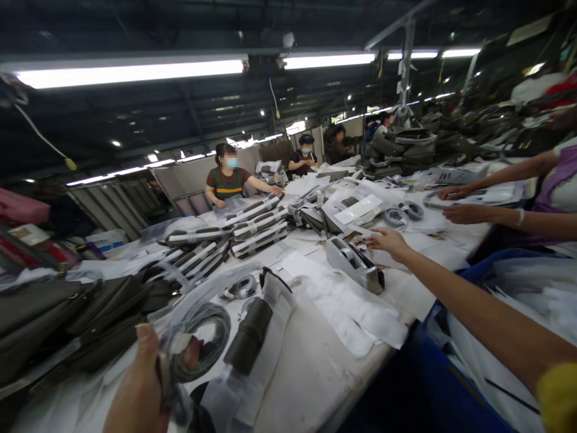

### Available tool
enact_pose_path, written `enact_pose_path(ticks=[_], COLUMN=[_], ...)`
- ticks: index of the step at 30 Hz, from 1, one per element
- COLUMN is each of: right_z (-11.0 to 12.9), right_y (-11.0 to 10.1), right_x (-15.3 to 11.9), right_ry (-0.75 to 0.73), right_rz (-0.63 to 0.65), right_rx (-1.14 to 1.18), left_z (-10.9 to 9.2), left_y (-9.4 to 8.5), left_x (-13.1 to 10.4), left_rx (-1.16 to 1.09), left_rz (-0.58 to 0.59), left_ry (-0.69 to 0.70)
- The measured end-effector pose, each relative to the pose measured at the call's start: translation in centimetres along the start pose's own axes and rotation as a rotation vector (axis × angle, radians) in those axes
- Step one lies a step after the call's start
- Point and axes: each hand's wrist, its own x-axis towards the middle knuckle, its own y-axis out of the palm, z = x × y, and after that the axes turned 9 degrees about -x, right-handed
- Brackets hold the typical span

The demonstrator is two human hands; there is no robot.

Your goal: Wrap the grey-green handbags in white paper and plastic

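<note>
At lower left, my left hand (135,385) grips a coiled grey strap (222,337), with clear plastic around it. The fingers behind the coil are partly hidden. My right hand (386,240) reaches across to the far side of a tape dispenser (349,261), its fingers drawn together; what they pinch is too small to make out. A dark rolled piece (249,337) in clear plastic lies beside the held coil. A smaller coiled strap (242,287) rests just beyond it. White wrapping sheets (342,307) are spread in front of the dispenser.
Wrapped dark bundles (259,231) are stacked mid-table, and dark bags (54,307) pile at left. A blue bin (446,367) with plastic stands by the table edge. A co-worker's hands (464,210) work at right; another person (228,177) sits across.
</note>
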Motion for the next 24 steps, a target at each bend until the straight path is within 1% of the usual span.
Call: enact_pose_path(ticks=[2,3,5,8,11,13,15,17,19,22,24], right_z=[1.4,2.1,3.3,4.9,6.7,7.8,8.8,9.6,10.1,10.5,10.7], right_y=[0.2,0.6,2.1,5.1,8.5,10.8,12.9,14.9,16.7,18.9,19.8], right_x=[-2.7,-4.3,-8.1,-14.3,-20.3,-23.6,-26.2,-28.2,-29.5,-30.5,-30.9], right_ry=[-0.041,-0.065,-0.105,-0.102,-0.043,0.001,0.026,0.017,-0.036,-0.119,-0.132], right_rz=[0.030,0.064,0.182,0.412,0.582,0.688,0.774,0.806,0.782,0.723,0.709], right_rx=[0.097,0.143,0.251,0.429,0.539,0.591,0.611,0.597,0.570,0.534,0.527], left_z=[-0.7,-1.0,-1.6,-2.2,-2.7,-2.9,-3.2,-3.3,-3.4,-3.5,-3.5], left_y=[0.4,0.4,0.2,-0.4,-0.8,-0.9,-1.0,-1.1,-1.3,-1.4,-1.4], left_x=[-0.8,-1.1,-1.3,-1.4,-1.5,-1.6,-1.6,-1.6,-1.6,-1.8,-2.0], left_rx=[-0.047,-0.055,-0.033,0.017,0.066,0.098,0.121,0.139,0.154,0.188,0.224], left_rz=[0.025,0.056,0.145,0.291,0.415,0.451,0.468,0.488,0.506,0.495,0.467], left_ry=[-0.082,-0.104,-0.083,-0.006,0.057,0.085,0.102,0.120,0.144,0.195,0.242])
